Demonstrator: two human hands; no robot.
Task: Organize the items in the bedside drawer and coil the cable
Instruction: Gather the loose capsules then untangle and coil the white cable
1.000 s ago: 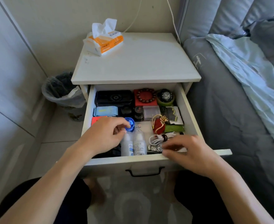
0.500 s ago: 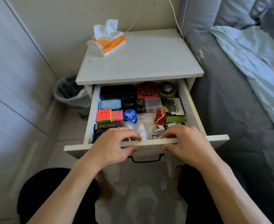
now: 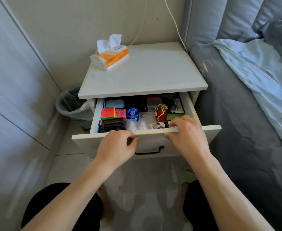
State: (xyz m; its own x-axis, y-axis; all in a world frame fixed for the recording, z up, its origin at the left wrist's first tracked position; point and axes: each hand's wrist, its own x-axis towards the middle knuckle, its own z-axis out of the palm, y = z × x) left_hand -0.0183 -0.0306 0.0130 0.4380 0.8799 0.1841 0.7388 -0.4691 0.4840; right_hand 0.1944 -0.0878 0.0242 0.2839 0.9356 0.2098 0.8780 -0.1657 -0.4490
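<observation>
The bedside drawer [image 3: 206, 131] is partly open under the nightstand top [image 3: 145, 77]. Inside lie a colour cube [image 3: 108, 113], a blue round spinner [image 3: 132, 113], a red pouch [image 3: 161, 115], a black case [image 3: 112, 126], two small white bottles [image 3: 137, 127] and a coiled white cable [image 3: 158, 125] bound by a black tie. My left hand [image 3: 118, 145] is curled against the drawer front and holds nothing. My right hand [image 3: 188, 137] grips the front's top edge, fingers over the rim, thumb on the face. The drawer's back row is hidden under the top.
An orange tissue pack [image 3: 110, 54] sits on the nightstand's back left. A lined bin [image 3: 72, 104] stands on the floor to the left. The grey bed [image 3: 236, 139] borders the right side. A white wall cable [image 3: 175, 22] hangs behind. My knees are below.
Both hands left the drawer's contents and came to its front. The drawer has slid further in, hiding the back row. My left hand has let go of the top edge.
</observation>
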